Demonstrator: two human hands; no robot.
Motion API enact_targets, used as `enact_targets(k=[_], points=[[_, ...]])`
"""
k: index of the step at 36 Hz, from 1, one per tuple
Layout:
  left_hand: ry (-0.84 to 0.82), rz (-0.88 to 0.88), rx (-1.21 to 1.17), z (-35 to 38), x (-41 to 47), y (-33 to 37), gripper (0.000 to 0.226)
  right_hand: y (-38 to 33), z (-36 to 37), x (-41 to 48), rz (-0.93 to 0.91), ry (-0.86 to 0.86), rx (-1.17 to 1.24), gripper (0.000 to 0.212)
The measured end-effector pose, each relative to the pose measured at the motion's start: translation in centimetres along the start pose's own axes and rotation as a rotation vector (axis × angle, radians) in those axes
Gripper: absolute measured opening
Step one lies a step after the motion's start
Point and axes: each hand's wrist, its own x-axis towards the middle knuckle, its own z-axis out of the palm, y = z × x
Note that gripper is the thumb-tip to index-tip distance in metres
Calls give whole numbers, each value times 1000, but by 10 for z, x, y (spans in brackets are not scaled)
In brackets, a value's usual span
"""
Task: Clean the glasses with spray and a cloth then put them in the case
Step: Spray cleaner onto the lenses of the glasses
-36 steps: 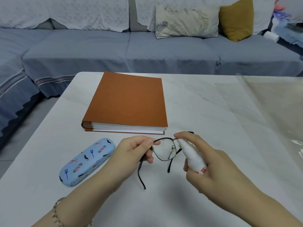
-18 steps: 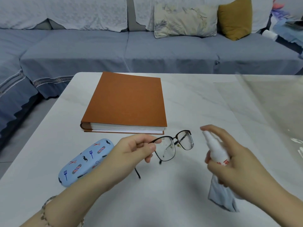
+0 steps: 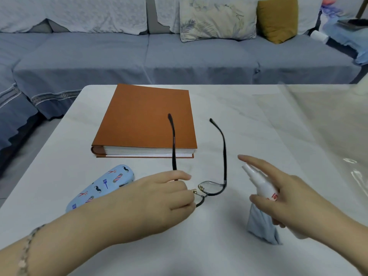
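The black-framed glasses point(image 3: 212, 189) sit in the lower middle of the frame, lifted above the white marble-look worktop point(image 3: 229, 108), with both temple arms unfolded and pointing up toward the top of the frame; one arm crosses in front of the book, the other stands clear to its right. The left hand point(image 3: 159, 198) pinches the frame at the left lens, thumb and fingers closed over it so that this lens is mostly hidden, while the right lens shows clearly just to the right of the fingertips. To the right, well apart from the glasses, the right hand point(image 3: 288, 202) is wrapped around a small white spray bottle point(image 3: 260, 183) with red print on its label, its nozzle tilted toward the upper left and the index finger stretched out above the top of it. The same hand also holds a pale blue-grey cloth point(image 3: 260, 226), which hangs below the palm down to the worktop. Left of the left wrist, a closed light blue glasses case point(image 3: 103, 186) printed with moustaches, scissors and barber poles lies on the worktop at a slant. Just beyond it lies a thick orange-brown book point(image 3: 147, 116), closed, its page edges facing the camera. A beaded bracelet point(image 3: 24, 253) circles the left wrist at the lower left. A clear plastic sheet point(image 3: 328, 126) covers the right part of the worktop. Across the top of the frame runs a grey-blue sofa point(image 3: 179, 56) with a leaf-patterned cushion point(image 3: 217, 18) and a mustard cushion point(image 3: 278, 17).
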Motion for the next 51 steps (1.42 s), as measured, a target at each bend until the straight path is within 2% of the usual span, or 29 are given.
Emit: enact_targets(k=[4,10,16,20,25,30,35,45,51], points=[[29,53,37,7,-7,1,30,3,9,-1,-7,-6,-11,67],[81,105,102,11,-12,-2,25,3,19,-2,-53,-13,19,58],[92,105,121,14,-11,-3,26,1,21,1,-134,20,-42,58],[85,94,120,13,-10,-3,31,2,19,2,-44,48,-23,51],[78,106,121,13,-11,-4,30,11,15,4,-19,81,-81,56],[83,117,111,15,-11,-4,28,9,22,2,-83,41,-119,50],[98,98,104,17,-11,-7,24,-16,28,-5,-95,-43,2,55],[131,22,117,20,-13,-14,23,-35,40,6,-139,-7,-43,51],[155,27,124,22,-15,-15,24,-41,40,5,-195,-60,5,52]])
